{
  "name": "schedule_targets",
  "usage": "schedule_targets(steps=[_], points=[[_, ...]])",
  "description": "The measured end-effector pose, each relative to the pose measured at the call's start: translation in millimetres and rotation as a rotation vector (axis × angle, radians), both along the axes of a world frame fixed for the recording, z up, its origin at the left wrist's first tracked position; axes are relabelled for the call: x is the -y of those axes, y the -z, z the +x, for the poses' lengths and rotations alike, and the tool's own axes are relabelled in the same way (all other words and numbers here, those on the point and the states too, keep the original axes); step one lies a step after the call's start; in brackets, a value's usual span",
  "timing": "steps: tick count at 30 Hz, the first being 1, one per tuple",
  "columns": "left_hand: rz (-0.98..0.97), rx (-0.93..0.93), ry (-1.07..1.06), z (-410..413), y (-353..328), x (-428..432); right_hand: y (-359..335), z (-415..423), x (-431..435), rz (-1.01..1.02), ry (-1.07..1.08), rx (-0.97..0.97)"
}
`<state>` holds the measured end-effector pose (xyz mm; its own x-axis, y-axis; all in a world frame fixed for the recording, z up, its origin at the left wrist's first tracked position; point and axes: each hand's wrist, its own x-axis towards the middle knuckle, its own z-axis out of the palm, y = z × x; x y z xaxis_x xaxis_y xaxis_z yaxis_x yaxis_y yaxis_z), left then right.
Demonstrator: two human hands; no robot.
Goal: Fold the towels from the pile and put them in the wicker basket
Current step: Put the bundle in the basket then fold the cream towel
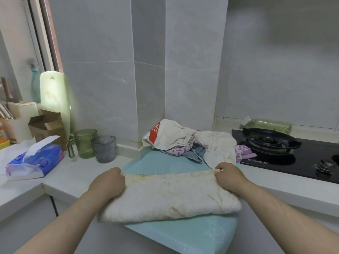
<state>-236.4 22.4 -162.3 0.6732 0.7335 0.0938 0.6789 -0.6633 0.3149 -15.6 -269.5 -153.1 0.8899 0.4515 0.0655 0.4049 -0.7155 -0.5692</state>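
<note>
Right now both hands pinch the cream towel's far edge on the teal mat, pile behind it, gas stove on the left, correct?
One slip: the head view shows the gas stove on the right. Otherwise yes: left hand and right hand pinch the far edge of the cream towel on the teal mat, pile behind it.

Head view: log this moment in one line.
left hand: grips towel; right hand: grips towel; towel: folded, on mat; pile: behind; basket: unseen

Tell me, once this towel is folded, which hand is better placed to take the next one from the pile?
Probably the right hand. The pile lies just beyond it on the teal mat, while the left hand sits farther off to the side. Both pinch the cream towel's far corners.
</note>
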Motion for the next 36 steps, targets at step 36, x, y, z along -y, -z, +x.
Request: schedule_targets(steps=[36], points=[[-0.128,0.339,-0.019,-16.7,-12.6,-21.6,4.0,-1.8,-13.8,0.15,-0.077,0.058]])
